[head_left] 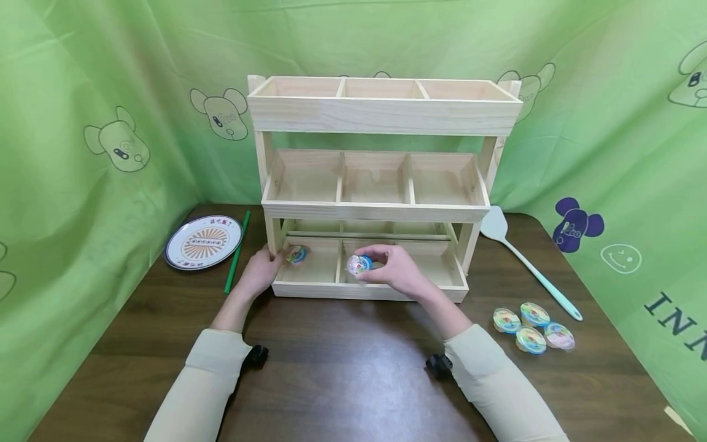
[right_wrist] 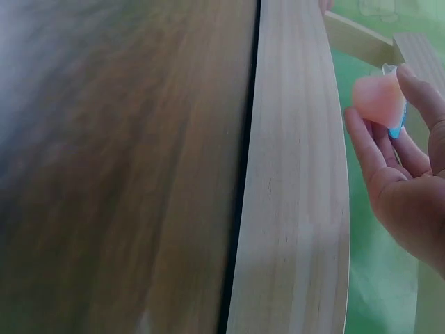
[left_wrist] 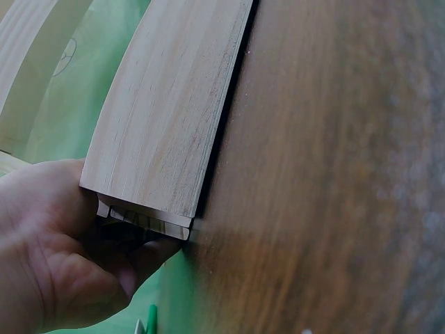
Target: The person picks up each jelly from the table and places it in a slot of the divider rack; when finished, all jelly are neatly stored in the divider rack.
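Observation:
My right hand [head_left: 394,268] pinches a jelly cup [head_left: 359,264] between thumb and fingers, above the middle compartment of the bottom tray. In the right wrist view the jelly cup [right_wrist: 379,101] looks pinkish, with a blue-edged lid. At the left end of that tray, my left hand [head_left: 262,271] grips the wooden rack [head_left: 370,291]. The left wrist view has the left hand [left_wrist: 62,243] around the tray's end, its fingertips partly hidden. Another jelly cup [head_left: 296,254] lies in the bottom left compartment.
Several jelly cups [head_left: 531,339] sit together on the table [head_left: 342,380] at the right, near a pale blue spatula [head_left: 533,268]. To the left lie a white patterned plate [head_left: 204,242] and a green stick [head_left: 237,253]. Green cloth [head_left: 138,55] hangs behind and at both sides.

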`<state>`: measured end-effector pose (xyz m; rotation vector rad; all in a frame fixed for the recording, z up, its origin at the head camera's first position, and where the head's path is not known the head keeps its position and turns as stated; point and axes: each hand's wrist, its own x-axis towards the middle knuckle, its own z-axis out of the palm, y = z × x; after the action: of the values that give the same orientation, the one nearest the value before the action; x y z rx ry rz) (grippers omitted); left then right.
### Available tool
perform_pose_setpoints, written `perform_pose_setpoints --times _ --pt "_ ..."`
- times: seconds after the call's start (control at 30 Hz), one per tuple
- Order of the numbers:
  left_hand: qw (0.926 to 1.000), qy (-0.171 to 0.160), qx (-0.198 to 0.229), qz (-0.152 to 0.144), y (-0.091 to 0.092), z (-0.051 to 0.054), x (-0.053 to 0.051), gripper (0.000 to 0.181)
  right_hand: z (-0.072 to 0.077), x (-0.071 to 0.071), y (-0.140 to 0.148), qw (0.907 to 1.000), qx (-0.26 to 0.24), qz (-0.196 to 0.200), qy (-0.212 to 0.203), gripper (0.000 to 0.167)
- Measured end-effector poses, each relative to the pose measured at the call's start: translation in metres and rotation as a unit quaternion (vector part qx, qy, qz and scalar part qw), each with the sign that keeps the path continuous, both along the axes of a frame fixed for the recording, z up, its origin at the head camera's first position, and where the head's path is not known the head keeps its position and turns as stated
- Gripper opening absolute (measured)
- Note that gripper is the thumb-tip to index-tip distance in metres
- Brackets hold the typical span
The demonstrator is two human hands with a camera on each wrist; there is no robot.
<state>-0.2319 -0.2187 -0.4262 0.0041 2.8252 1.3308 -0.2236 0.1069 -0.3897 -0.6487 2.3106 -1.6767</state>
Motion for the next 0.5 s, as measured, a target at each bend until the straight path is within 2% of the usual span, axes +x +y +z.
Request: perform_pose_setpoints --times 0.43,0.5 --pt "0.9999 0.007 -0.012 -0.001 0.001 0.001 -0.001 0.053 0.002 -0.009 -0.025 0.9992 -0.014 0.002 -0.039 0.049" --pt "0.9999 0.007 -0.014 -0.001 0.002 0.001 -0.001 0.052 0.002 -0.010 -0.028 0.9993 -0.014 0.004 -0.035 0.049"
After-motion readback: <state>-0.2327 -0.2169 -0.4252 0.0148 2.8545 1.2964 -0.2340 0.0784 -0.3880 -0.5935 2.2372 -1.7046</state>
